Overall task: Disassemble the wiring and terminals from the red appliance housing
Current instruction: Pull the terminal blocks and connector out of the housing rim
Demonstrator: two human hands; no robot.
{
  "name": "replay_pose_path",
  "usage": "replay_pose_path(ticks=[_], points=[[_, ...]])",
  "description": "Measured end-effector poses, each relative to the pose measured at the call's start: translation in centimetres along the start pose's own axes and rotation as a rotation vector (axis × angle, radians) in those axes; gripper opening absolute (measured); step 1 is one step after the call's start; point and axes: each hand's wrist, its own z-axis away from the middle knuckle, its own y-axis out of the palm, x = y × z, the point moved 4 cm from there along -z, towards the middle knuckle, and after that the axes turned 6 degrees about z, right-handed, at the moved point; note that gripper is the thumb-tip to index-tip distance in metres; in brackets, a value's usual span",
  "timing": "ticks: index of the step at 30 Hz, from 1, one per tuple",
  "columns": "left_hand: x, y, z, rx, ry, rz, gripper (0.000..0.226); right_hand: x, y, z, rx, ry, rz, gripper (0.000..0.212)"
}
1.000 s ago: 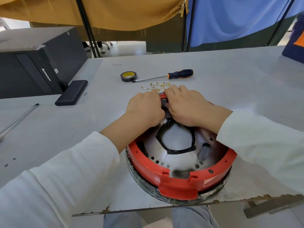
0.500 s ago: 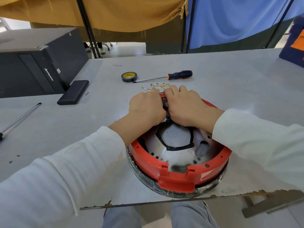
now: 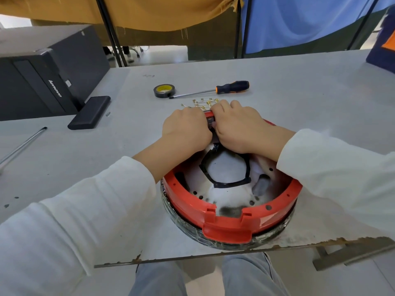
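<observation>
The round red appliance housing [image 3: 226, 225] lies open side up at the table's near edge, showing a metal plate and a loop of black taped wiring [image 3: 226, 184] inside. My left hand [image 3: 186, 130] and my right hand [image 3: 237, 124] are side by side at the housing's far rim, both curled closed over a small dark part between them; the part itself is mostly hidden. Several loose brass terminals [image 3: 203, 103] lie on the table just beyond my fingers.
A roll of black tape [image 3: 164, 90] and an orange-and-black screwdriver [image 3: 224, 89] lie beyond the terminals. A black computer case [image 3: 42, 82] and a flat black block [image 3: 89, 113] stand at the left. A metal rod [image 3: 23, 144] lies at the far left. The table's rusty edge [image 3: 213, 255] runs close below the housing.
The view has shifted a little; both hands stay clamped at the housing's far rim, with the housing in the same place on the table.
</observation>
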Motion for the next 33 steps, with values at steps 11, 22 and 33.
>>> replay_pose_path(ticks=[11,22,33], points=[[-0.4,0.1,-0.4,-0.014,0.038,-0.123,0.024,0.4,0.0,-0.3,0.000,0.007,0.025,0.032],[0.8,0.0,-0.3,0.007,0.019,0.034,0.020,-0.8,-0.5,-0.4,0.010,0.091,-0.316,0.032],[1.3,0.0,0.3,0.053,0.067,0.123,0.045,-1.6,-1.2,-1.1,0.040,0.300,-0.774,0.030]])
